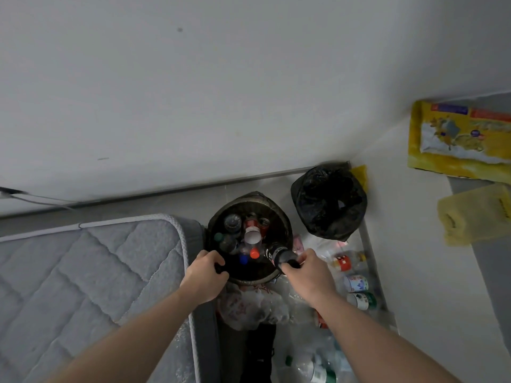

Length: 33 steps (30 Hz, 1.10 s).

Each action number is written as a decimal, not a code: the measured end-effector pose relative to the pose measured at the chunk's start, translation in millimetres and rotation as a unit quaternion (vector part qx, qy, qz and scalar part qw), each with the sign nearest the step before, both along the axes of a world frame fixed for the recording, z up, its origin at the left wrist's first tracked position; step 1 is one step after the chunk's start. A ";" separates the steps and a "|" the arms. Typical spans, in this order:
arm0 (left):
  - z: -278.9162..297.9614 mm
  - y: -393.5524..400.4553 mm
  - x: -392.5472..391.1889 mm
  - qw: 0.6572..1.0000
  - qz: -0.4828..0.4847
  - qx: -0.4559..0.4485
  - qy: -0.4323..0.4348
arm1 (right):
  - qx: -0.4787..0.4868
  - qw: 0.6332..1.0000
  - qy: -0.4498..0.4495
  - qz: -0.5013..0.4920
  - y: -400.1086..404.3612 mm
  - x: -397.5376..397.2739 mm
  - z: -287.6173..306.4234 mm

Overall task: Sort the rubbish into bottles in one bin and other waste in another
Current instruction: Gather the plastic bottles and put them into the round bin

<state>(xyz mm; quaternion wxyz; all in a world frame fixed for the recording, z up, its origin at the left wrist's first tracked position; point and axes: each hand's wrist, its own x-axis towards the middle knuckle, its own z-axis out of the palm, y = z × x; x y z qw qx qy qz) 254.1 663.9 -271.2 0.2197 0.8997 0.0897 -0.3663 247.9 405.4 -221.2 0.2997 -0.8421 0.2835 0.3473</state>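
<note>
Right now the left hand [206, 275] curls over the near rim of the round bin [286, 228], at about 8 o'clock on it. The right hand [311, 272] holds a dark bottle [279, 255] tight, tipped over the rim at 4 o'clock. Bottles and cups fill this bin. A black bag bin [329, 201] stands at 2 o'clock. More bottles [356, 283] lie on the floor at 4 o'clock.

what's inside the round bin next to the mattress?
The round bin holds bottles: an orange-capped bottle, a blue-capped bottle and a white-based bottle. The right hand holds a dark bottle over its rim. Lower layers are hidden.
</note>
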 end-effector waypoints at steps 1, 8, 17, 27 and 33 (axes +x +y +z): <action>-1.5 0.4 -2.0 1.000 0.001 -0.006 -0.002 | 0.000 1.000 -0.001 0.007 4.5 4.1 -3.9; -8.0 -5.9 -4.7 1.000 0.001 -0.023 -0.007 | 0.005 1.000 0.002 0.010 32.2 21.1 -19.7; 2.2 -27.5 -16.2 0.999 -0.027 -0.030 0.015 | 0.033 0.998 0.054 0.005 4.1 -46.8 -12.7; 6.0 -80.0 -82.0 0.987 -0.136 -0.019 0.081 | 0.021 0.996 0.089 -0.006 -47.7 -149.6 8.5; 4.7 -122.7 -129.3 0.970 -0.210 0.006 0.119 | 0.013 0.993 0.111 -0.030 -109.7 -217.1 8.1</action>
